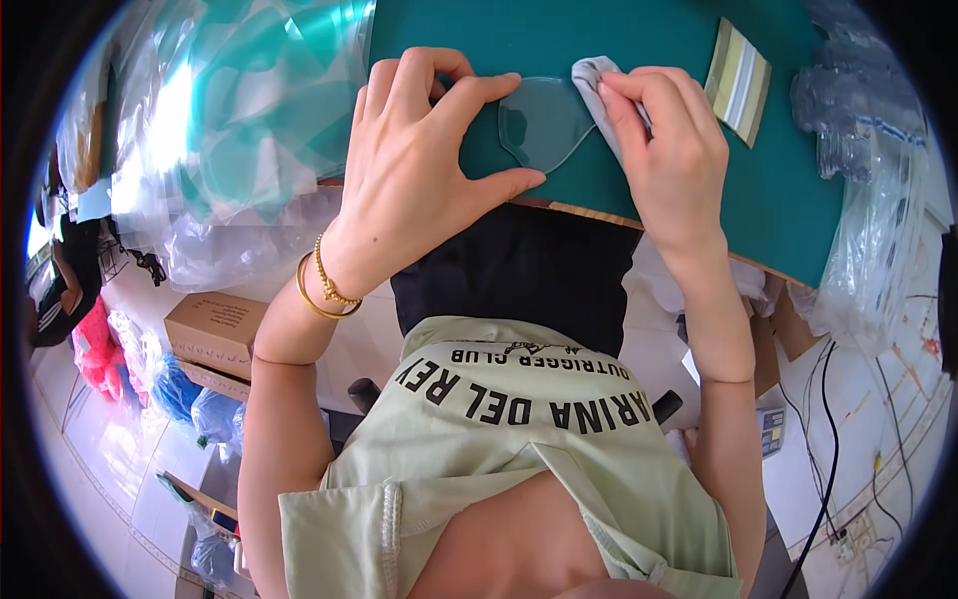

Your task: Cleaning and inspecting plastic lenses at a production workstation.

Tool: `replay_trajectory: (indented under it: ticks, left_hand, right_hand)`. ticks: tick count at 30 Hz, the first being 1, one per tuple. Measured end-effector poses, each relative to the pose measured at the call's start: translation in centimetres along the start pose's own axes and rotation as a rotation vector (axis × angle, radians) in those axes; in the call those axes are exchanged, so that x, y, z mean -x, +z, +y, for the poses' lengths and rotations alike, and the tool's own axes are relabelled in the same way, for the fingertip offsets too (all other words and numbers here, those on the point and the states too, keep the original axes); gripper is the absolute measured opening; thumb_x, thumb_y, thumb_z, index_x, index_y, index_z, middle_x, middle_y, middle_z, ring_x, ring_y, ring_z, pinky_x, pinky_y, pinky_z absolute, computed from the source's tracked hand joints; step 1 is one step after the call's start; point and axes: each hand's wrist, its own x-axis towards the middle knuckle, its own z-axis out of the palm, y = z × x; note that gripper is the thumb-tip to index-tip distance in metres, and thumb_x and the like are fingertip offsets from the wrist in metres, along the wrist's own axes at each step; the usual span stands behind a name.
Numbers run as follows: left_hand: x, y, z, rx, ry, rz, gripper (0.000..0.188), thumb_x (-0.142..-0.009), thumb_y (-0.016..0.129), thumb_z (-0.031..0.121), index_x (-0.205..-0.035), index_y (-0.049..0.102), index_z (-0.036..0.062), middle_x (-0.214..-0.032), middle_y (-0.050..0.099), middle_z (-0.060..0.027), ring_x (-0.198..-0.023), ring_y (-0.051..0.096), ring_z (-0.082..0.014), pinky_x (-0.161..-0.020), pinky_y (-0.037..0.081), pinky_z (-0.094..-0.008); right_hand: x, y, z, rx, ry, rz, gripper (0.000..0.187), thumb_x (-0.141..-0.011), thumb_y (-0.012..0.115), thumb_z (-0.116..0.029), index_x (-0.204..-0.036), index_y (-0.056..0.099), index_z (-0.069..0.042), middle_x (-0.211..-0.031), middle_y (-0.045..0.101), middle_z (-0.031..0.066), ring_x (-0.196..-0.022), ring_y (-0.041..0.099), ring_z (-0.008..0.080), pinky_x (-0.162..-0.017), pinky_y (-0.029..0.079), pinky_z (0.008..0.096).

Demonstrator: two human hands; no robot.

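Observation:
My left hand [411, 150] grips a clear, smooth-edged lens [544, 122] by its left side, the index fingertip at the upper edge and the thumb at the lower one. The lens is see-through, with a rounded outline narrowing toward the bottom. In my right hand [677, 150] a folded pale grey cloth [591, 78] is pinched between thumb and fingers. The cloth lies at the lens's right edge; whether it touches the surface I cannot tell. Both hands are over the green tabletop [459, 25].
Large clear plastic sheets or bags [239, 110] cover the table's left side. A striped flat packet [738, 82] lies right of my right hand, with crumpled clear plastic [868, 130] beyond. Cardboard boxes [215, 329] stand on the floor at left; cables [823, 439] run along the floor at right.

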Motion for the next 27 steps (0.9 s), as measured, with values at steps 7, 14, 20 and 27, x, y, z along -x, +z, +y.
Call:
replay_trajectory:
  ticks: [7,14,20,27]
  left_hand:
    - [-0.8,0.4,-0.1,0.02,0.033,-0.004,0.061,-0.058,0.092,0.027,-0.113,0.072,0.0113,-0.108,0.056,-0.0042,-0.097,0.052,-0.0269,-0.085,0.044,-0.0382]
    - [-0.7,-0.2,0.4,-0.005,-0.021,0.0,0.06,-0.058,0.092,0.026,-0.113,0.073,0.0103,-0.108,0.056,-0.0047,-0.1,0.052,-0.0273,-0.089,0.046,-0.0385]
    - [-0.4,-0.1,0.0,-0.022,0.006,-0.007,0.06,-0.058,0.092,0.028,-0.113,0.073,0.0106,-0.109,0.056,-0.005,-0.1,0.052,-0.0267,-0.09,0.045,-0.0384]
    - [-1.0,0.1,0.6,-0.009,-0.015,-0.016,0.059,-0.057,0.093,0.025,-0.111,0.074,0.011,-0.107,0.057,-0.0046,-0.1,0.052,-0.0267,-0.089,0.046,-0.0378]
  right_hand:
    - [0.5,2.2,-3.1,-0.228,-0.074,-0.057,0.022,-0.075,0.079,0.0,-0.085,0.06,-0.004,-0.082,0.061,0.0074,-0.075,0.061,0.0272,-0.066,0.051,0.0366]
    - [1.6,-0.8,0.8,0.103,0.091,0.036,0.012,-0.085,0.075,-0.005,-0.087,0.063,-0.004,-0.081,0.065,0.0079,-0.073,0.064,0.0248,-0.065,0.052,0.0343]
    - [1.9,-1.1,-0.9,-0.233,-0.022,-0.057,0.013,-0.08,0.077,-0.002,-0.086,0.065,-0.003,-0.084,0.064,0.0071,-0.074,0.061,0.0239,-0.064,0.051,0.0319]
    - [0.0,2.0,-1.0,-0.133,-0.171,-0.006,0.021,-0.079,0.076,-0.003,-0.081,0.055,-0.004,-0.081,0.059,0.0067,-0.075,0.059,0.0268,-0.064,0.049,0.0373]
